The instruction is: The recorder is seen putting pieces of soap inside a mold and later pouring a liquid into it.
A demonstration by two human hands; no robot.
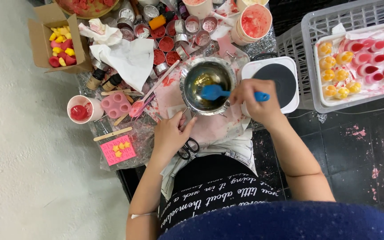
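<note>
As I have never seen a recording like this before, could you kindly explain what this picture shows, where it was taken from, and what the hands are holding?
There is one picture, from a camera worn on the person's head, looking straight down. No machine is involved, only two bare hands. The right hand grips a blue spatula whose blade sits inside a metal bowl of yellowish liquid. The left hand rests on the stained table covering at the bowl's near edge, holding nothing that I can see; black scissors lie beside it. Around them lie a pink mould, a cup of red liquid and a cardboard box of yellow and red pieces.
</note>
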